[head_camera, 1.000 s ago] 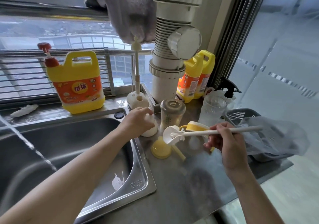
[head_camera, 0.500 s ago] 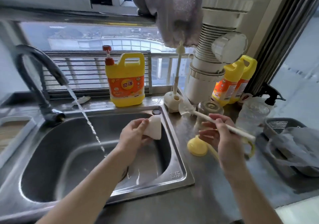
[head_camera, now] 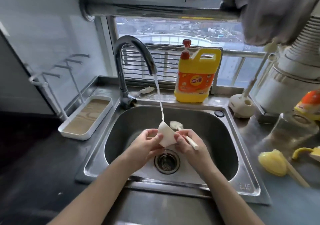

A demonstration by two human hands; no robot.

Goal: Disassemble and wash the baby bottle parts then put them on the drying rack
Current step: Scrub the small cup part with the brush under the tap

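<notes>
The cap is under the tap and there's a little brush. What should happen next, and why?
Probably tip the brush into the white cap and scrub inside. The left hand holds the cap under the running water, and the right hand grips the brush, its head just beside the cap's rim.

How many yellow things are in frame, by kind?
Detergent jugs: 2 (ledge jug; cropped jug, cut off at the right edge)
Bottle parts: 2 (dome piece; curved handle piece)
Total: 4
</notes>
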